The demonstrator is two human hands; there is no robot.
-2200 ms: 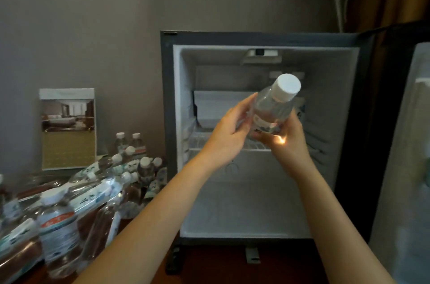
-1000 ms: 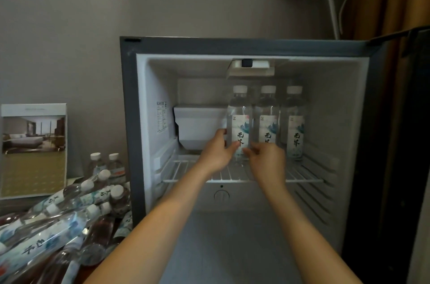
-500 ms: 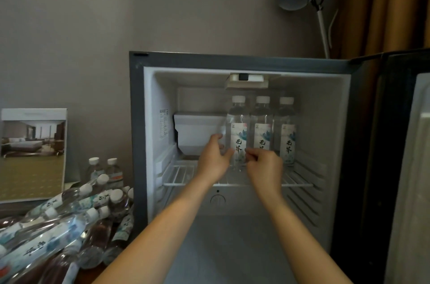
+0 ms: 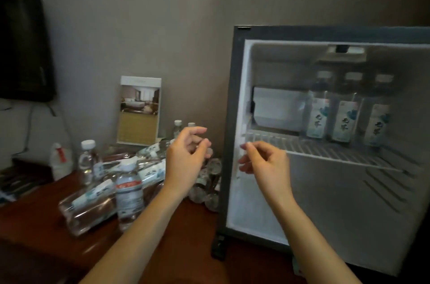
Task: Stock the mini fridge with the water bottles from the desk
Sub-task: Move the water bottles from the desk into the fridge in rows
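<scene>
The open mini fridge [image 4: 235, 121] fills the right side, and three labelled water bottles [image 4: 344, 116] stand in a row on its wire shelf [image 4: 290, 144]. Left of the fridge, a heap of water bottles [image 4: 109, 181] lies on the brown desk [image 4: 35, 218]; one red-labelled bottle [image 4: 129, 195] stands upright at the front. My left hand [image 4: 186, 158] hovers over the heap, fingers loosely curled, holding nothing. My right hand [image 4: 265, 162] hangs empty in front of the fridge's left wall, fingers relaxed.
A picture card [image 4: 139, 110] leans on the wall behind the bottles. A dark screen [image 4: 23, 44] hangs at the upper left. A small white bottle with a red mark [image 4: 61, 160] and a clear bottle [image 4: 88, 158] stand at the heap's left.
Both hands let go of the left bottle on the shelf and drew back out of the fridge to the left. The view swung left toward the desk.
</scene>
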